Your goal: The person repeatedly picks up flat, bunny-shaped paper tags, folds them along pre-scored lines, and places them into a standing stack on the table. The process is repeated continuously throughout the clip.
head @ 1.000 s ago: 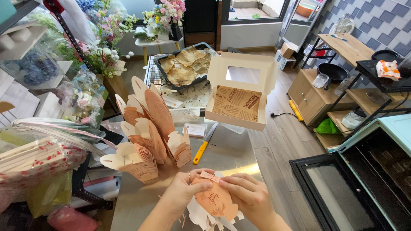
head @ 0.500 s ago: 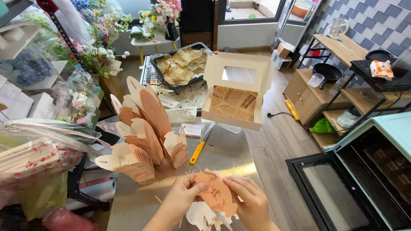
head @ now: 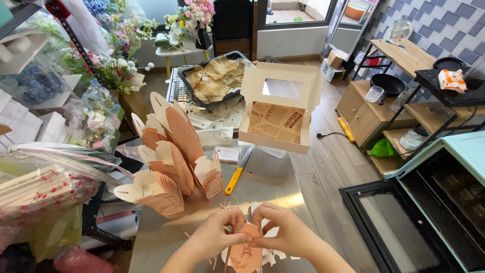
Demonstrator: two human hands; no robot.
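Peach card cut-out (head: 246,251), petal-edged, near edge of steel table (head: 273,177): being pinched shut between left hand (head: 214,237) and right hand (head: 285,232), both gripping its top. Folding step likely in hand; calling next for tucking tabs. Left: stack of folded peach boxes (head: 174,162). Far: yellow-handled knife (head: 237,172), open windowed box (head: 278,114).

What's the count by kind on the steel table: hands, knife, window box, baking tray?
Hands: 2, left hand and right hand, both on one peach paper piece
Yellow-handled knife: 1
Open window box: 1
Baking tray: 1
Total: 5
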